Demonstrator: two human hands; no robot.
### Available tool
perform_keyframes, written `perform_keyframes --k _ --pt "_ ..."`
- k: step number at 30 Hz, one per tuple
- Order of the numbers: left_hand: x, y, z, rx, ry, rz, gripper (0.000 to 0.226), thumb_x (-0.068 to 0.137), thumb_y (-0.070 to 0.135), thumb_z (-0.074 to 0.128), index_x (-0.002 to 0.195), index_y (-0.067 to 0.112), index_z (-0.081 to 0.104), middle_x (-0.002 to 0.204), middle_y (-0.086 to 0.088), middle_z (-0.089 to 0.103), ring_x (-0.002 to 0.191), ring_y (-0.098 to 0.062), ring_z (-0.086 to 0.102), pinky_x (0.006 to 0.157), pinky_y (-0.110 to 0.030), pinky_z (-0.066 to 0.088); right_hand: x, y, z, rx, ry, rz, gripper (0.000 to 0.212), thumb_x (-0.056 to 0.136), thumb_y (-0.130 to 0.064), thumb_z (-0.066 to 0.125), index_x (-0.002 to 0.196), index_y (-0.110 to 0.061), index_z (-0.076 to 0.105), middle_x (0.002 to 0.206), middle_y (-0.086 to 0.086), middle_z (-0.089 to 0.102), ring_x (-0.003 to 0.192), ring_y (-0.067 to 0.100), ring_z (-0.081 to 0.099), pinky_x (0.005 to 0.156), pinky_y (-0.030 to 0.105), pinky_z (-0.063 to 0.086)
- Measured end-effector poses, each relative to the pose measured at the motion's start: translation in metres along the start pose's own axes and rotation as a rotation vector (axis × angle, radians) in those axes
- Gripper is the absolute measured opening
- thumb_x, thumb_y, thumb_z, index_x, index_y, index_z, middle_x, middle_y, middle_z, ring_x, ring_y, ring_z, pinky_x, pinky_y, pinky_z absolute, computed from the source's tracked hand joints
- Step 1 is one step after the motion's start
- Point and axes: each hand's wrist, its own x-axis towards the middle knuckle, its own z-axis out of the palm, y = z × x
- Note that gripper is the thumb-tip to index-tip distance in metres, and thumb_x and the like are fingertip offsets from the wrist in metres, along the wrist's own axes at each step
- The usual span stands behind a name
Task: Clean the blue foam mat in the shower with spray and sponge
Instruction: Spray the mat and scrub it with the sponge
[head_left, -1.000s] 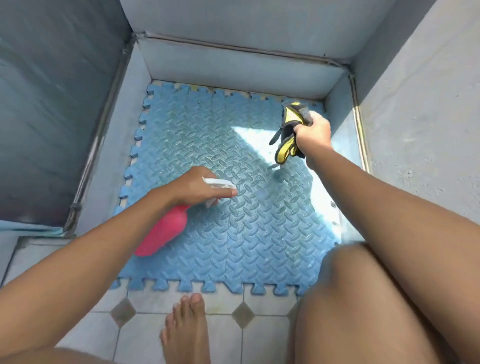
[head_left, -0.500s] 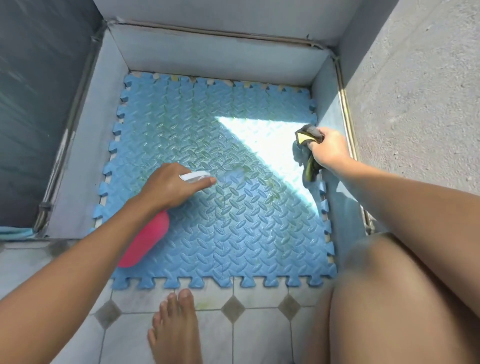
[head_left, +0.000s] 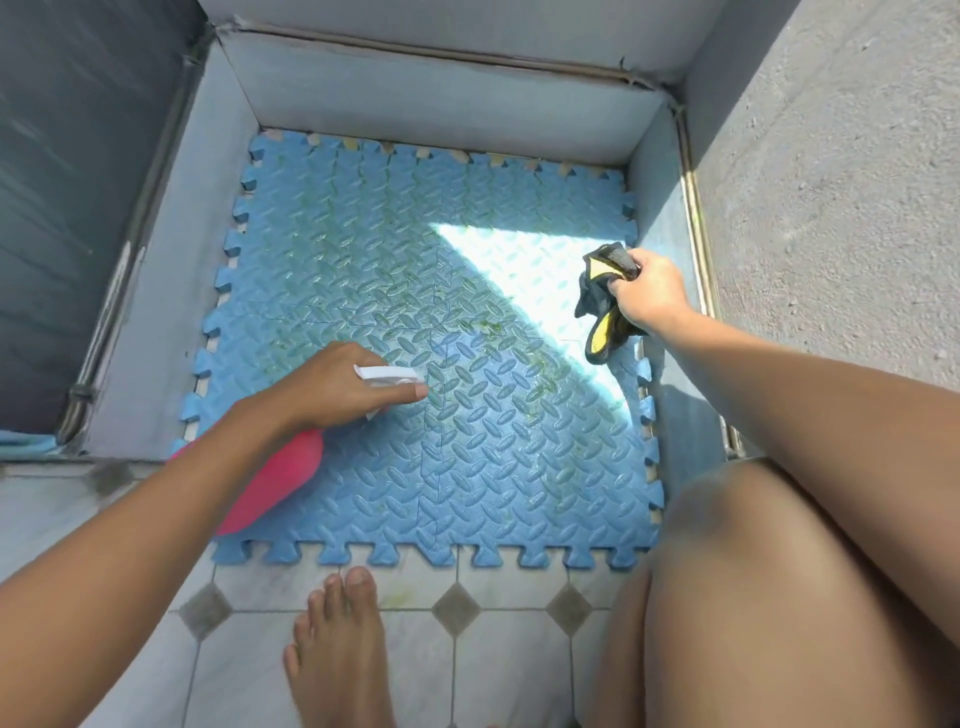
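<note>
**Spraying stage, no scrubbing yet**

Nearest me, a bare foot (head_left: 337, 649) stands on the tiled floor (head_left: 509, 670), and a bent knee (head_left: 769, 571) fills the near right. Just beyond the toes lies the near edge of the blue foam mat (head_left: 519, 467), which covers the floor of the shower tray.

Over the mat's near-left part, my left hand (head_left: 332, 387) grasps the spray bottle (head_left: 270, 483). The fingers wrap its neck and the forefinger lies along the white head, with the nozzle aimed right towards the mat's middle. The pink body angles back low over the near-left corner, and I cannot tell whether it touches the foam.

Past the nozzle, greenish grime (head_left: 483, 325) streaks the middle of the mat and runs on towards the far-left part. A bright patch of sunlight (head_left: 519, 270) lies across the right side.

At the right edge, my right hand (head_left: 649, 291) is clenched on the sponge (head_left: 597, 312), a limp piece in dark and yellow that hangs from the fist. It appears to be held above the mat rather than pressed to it.

Farthest off, the grey walls (head_left: 441, 104) of the shower close in the mat on three sides.

My reading is that the job is at an early stage. I see no lather or wiped lane anywhere, the green film remains, and all the sponge work seems to be ahead.
</note>
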Motion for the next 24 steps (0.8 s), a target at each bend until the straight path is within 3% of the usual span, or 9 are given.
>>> perform_keyframes --k 2,6,8,11,14,17,21,24 --pt "-0.003 0.002 -0.004 -0.04 -0.007 0.03 0.065 0.08 0.073 0.071 0.055 0.013 0.066 0.055 -0.004 0.069 0.061 -0.018 0.069 0.073 -0.042 0.056 0.0 0.001 0.001 0.002 0.005 0.011 0.024 0.095 -0.006 0.06 0.115 -0.017 0.068 0.105 0.004 0.069 0.096 0.021 0.063 0.081 0.026 0.047" --pt "-0.009 -0.001 -0.004 -0.025 0.109 -0.034 0.082 0.07 0.082 0.069 0.058 0.002 0.058 0.054 -0.016 0.061 0.059 -0.035 0.065 0.064 -0.051 0.054 0.001 0.001 0.004 -0.012 -0.02 0.02 0.022 0.094 -0.011 0.062 0.115 -0.016 0.066 0.108 0.007 0.07 0.101 0.026 0.065 0.092 0.038 0.055" --pt "-0.01 -0.003 -0.007 -0.036 0.066 -0.009 0.078 0.07 0.081 0.07 0.059 0.005 0.062 0.054 -0.01 0.064 0.063 -0.032 0.067 0.068 -0.048 0.055 0.0 0.0 0.005 -0.009 -0.053 0.031 0.025 0.094 -0.016 0.065 0.118 -0.015 0.063 0.109 0.009 0.069 0.1 0.027 0.067 0.092 0.042 0.056" --pt "-0.01 0.0 -0.009 -0.129 -0.125 0.061 0.065 0.071 0.077 0.072 0.065 0.012 0.072 0.064 -0.004 0.073 0.07 -0.022 0.072 0.078 -0.042 0.056 -0.002 -0.003 0.007 -0.032 -0.093 0.032 0.024 0.094 -0.018 0.067 0.117 -0.014 0.062 0.106 0.01 0.068 0.097 0.027 0.067 0.087 0.04 0.057" --pt "-0.011 0.001 -0.002 -0.084 -0.181 0.089 0.071 0.078 0.077 0.069 0.054 0.01 0.062 0.053 -0.003 0.066 0.053 -0.021 0.061 0.063 -0.039 0.049 -0.003 -0.004 0.007 -0.046 -0.102 0.009 0.012 0.094 -0.017 0.068 0.106 -0.015 0.063 0.102 0.011 0.068 0.095 0.028 0.067 0.08 0.036 0.055" --pt "-0.012 0.0 0.002 0.008 -0.096 0.068 0.08 0.074 0.082 0.068 0.058 0.006 0.051 0.048 0.002 0.053 0.047 -0.017 0.047 0.055 -0.037 0.036 -0.003 -0.003 0.005 -0.031 -0.123 0.02 0.012 0.094 -0.018 0.068 0.106 -0.016 0.064 0.103 0.013 0.069 0.095 0.03 0.069 0.087 0.044 0.059" --pt "-0.013 0.003 0.002 -0.028 -0.177 0.109 0.066 0.074 0.075 0.072 0.064 0.01 0.068 0.061 -0.004 0.07 0.066 -0.025 0.067 0.069 -0.043 0.052 -0.003 0.0 0.002 -0.015 -0.119 0.029 0.012 0.095 -0.015 0.067 0.106 -0.011 0.065 0.101 0.014 0.07 0.094 0.03 0.07 0.086 0.045 0.059" --pt "-0.014 0.006 0.007 -0.004 -0.21 0.118 0.062 0.079 0.068 0.075 0.059 0.01 0.066 0.054 -0.002 0.067 0.056 -0.022 0.063 0.063 -0.038 0.051 -0.003 0.0 0.001 -0.024 -0.119 0.029 0.015 0.095 -0.015 0.066 0.109 -0.009 0.065 0.102 0.015 0.07 0.094 0.03 0.07 0.085 0.044 0.06"
